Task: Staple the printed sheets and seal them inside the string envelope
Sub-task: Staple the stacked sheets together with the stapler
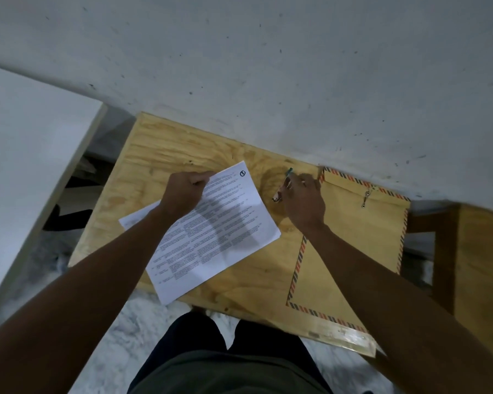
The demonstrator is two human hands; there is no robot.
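The printed sheets (pixel 225 231) lie at an angle on the plywood table (pixel 160 155), and another sheet's corner sticks out at their left. My left hand (pixel 184 191) pinches their top left edge. My right hand (pixel 303 203) is closed on a small stapler (pixel 281 191) with a teal tip, just right of the sheets' top corner. The brown string envelope (pixel 365 237), edged in red and blue stripes, lies flat on the table's right side under my right forearm, its string clasp (pixel 366 198) facing up.
The table's far edge touches a grey-white wall (pixel 268 66). A white board (pixel 26 155) stands to the left. A second wooden surface (pixel 481 265) sits to the right across a gap. My legs are at the table's front edge.
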